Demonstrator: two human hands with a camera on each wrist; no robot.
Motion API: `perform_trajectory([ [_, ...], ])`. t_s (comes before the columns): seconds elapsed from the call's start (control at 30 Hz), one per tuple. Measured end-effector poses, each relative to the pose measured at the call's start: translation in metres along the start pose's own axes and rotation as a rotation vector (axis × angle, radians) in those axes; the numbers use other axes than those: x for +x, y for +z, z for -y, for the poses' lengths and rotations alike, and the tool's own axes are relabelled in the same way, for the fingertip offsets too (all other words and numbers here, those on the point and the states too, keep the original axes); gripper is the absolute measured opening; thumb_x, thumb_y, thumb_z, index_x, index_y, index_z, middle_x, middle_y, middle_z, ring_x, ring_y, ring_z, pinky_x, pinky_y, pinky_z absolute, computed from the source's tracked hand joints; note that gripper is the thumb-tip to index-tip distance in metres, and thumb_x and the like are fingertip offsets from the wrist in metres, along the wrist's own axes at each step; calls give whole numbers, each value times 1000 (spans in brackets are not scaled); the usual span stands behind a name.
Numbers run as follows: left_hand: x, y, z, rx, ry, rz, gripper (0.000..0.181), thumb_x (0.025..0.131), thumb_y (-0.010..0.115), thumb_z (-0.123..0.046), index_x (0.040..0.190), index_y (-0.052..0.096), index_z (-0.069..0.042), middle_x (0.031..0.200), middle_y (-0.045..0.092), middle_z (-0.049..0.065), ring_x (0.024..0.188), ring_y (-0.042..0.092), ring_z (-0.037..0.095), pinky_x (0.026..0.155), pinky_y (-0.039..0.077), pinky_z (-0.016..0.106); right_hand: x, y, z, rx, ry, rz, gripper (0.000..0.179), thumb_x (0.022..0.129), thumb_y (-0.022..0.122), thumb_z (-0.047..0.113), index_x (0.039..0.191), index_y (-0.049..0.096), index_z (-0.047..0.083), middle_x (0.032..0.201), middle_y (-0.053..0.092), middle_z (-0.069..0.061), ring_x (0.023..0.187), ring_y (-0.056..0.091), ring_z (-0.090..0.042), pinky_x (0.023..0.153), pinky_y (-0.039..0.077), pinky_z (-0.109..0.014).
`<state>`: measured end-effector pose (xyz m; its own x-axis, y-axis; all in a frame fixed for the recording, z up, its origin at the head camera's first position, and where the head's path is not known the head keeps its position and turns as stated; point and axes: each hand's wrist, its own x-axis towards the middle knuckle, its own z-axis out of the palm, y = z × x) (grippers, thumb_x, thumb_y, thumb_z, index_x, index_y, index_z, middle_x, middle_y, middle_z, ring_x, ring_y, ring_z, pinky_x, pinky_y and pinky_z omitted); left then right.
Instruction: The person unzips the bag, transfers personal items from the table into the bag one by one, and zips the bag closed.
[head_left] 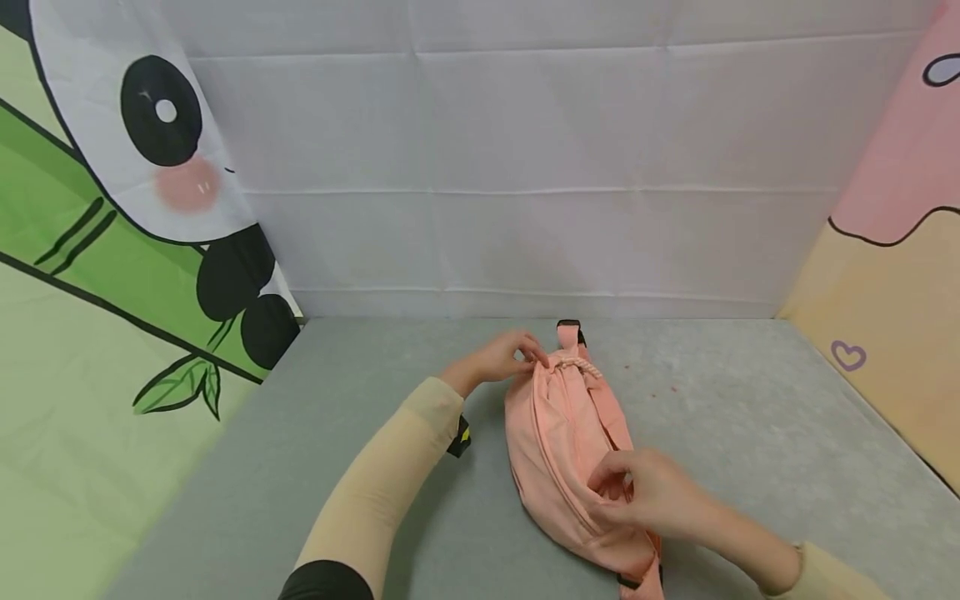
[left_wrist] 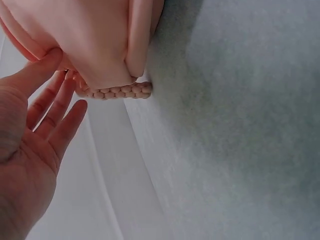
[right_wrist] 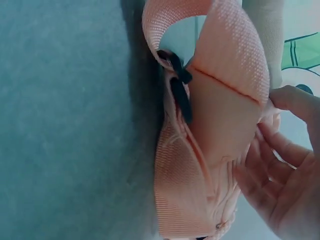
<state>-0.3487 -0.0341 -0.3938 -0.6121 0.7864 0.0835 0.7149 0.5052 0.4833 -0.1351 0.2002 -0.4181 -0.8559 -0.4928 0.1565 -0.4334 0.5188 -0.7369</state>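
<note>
A pink sling bag (head_left: pixel 555 450) lies lengthwise on the grey table, with a braided cord loop (head_left: pixel 581 365) at its far end and webbing straps at both ends. At that far end, my left hand (head_left: pixel 506 357) pinches the fabric between thumb and fingers. The left wrist view shows the thumb on the bag (left_wrist: pixel 100 40) just beside the braided cord (left_wrist: pixel 115 92). My right hand (head_left: pixel 652 492) grips a fold of the bag near its close end. In the right wrist view, a wide strap (right_wrist: pixel 185 195) and black buckle (right_wrist: pixel 180 95) hang beside the fingers.
A small black and yellow object (head_left: pixel 460 437) lies on the grey table (head_left: pixel 720 417), partly hidden behind the left forearm. A white cloth backdrop (head_left: pixel 525 167) stands behind, with printed cartoon panels at left and right.
</note>
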Motion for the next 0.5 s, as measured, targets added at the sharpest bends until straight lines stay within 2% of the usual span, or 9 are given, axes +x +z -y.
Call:
perform_trajectory([
  [0.07,-1,-1,0,4,-18,-5,15,94,63,-2,104,73,-6,110,61,11,102,59,28,90,49,42,1,0,-2,61,5,17,13,82,80,30,88,71,22,76,59,12,67,54,-6,58,48,-25],
  [0.17,-2,-4,0,13,-43,-20,14,94,63,-4,103,73,-7,108,62,9,100,60,26,88,50,38,2,0,-7,148,-5,19,9,83,79,23,87,72,19,74,61,9,63,54,-6,55,48,-25],
  [0.3,-6,-8,-1,26,-57,-48,14,94,63,-4,104,72,-8,107,63,7,97,61,23,86,50,37,2,-1,-12,220,-68,5,6,84,78,15,87,72,15,74,61,7,62,55,-7,54,49,-26],
  [0.4,-9,-11,-1,28,-48,-70,14,95,62,-4,106,71,-8,107,64,7,96,61,22,86,50,36,2,-8,-12,231,-100,-13,6,84,76,10,86,71,14,75,61,6,64,56,-9,56,50,-27],
  [0.5,-13,-17,-2,26,-16,-99,14,95,62,-3,106,70,-6,107,62,8,96,61,22,83,51,32,2,-21,-9,173,-100,-37,10,83,74,7,85,70,16,77,62,8,69,57,-10,62,51,-29],
])
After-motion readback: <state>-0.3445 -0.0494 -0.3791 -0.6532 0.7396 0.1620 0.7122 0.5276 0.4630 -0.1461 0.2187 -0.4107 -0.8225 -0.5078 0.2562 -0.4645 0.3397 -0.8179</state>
